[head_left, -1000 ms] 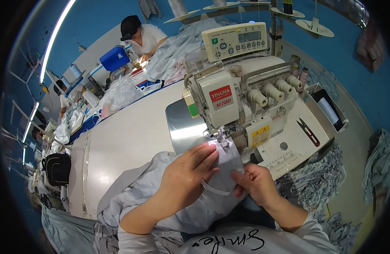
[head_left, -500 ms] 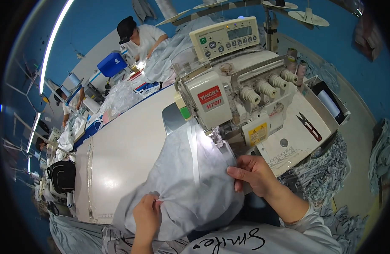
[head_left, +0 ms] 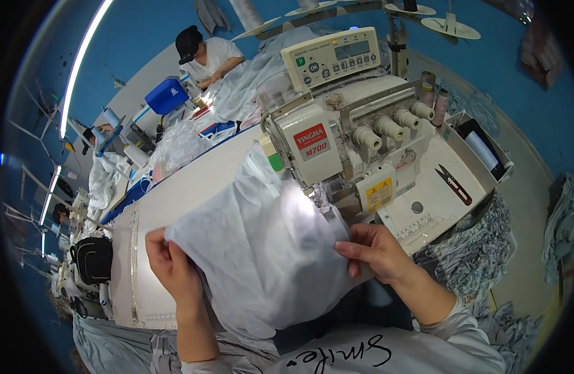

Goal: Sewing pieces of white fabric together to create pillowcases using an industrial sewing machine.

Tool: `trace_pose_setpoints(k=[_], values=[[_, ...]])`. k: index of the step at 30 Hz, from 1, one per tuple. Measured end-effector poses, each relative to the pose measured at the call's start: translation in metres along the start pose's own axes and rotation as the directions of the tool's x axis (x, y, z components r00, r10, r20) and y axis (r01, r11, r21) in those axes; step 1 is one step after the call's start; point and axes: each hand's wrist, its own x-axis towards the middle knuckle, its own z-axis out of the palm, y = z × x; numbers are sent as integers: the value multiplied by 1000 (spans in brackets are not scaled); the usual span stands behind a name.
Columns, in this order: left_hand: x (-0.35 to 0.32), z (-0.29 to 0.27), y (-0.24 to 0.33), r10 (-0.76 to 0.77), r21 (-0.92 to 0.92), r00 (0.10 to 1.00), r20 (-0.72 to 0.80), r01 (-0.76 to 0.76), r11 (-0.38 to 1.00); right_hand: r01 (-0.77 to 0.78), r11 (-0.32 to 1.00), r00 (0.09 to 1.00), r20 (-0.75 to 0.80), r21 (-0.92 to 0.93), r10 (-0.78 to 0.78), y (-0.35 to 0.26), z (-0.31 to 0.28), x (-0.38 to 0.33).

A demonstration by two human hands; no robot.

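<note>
A light grey piece of fabric (head_left: 262,249) spreads over the table edge in front of me, its far part lying at the needle area of a white overlock sewing machine (head_left: 308,143). My left hand (head_left: 169,262) is closed on the fabric's left corner, pulling it out flat. Near the presser foot, my right hand (head_left: 375,252) pinches the right edge of the same fabric between thumb and fingers. The machine's lamp throws a bright spot on the cloth beside the needle. Fabric covers the stitching point in part.
Thread snips (head_left: 454,185) with a dark red handle lie on the machine's right plate. A control panel (head_left: 330,56) tops the machine. Crumpled grey cloth (head_left: 477,249) hangs at the right. Beyond the white table (head_left: 153,243), a person (head_left: 209,59) sews; a black bag (head_left: 92,260) stands left.
My left hand has moved up and left, drawing the fabric's corner outward; the white strip on it no longer shows in the middle. My right hand stays nearly in place.
</note>
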Motion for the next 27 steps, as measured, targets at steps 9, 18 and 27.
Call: trace_pose_setpoints(k=[9, 18, 27], values=[[76, 31, -4, 88, 36, 996, -7, -88, 996, 7, 1000, 1000, -2, -1, -7, -1, -3, 2], [162, 58, -10, 173, 8, 985, 4, -173, 985, 0, 1000, 1000, -10, 22, 0, 0, -2, 0], [153, 40, -59, 56, 50, 998, -3, -56, 997, -215, 975, 969, 114, -60, 220, 24, 19, -14]])
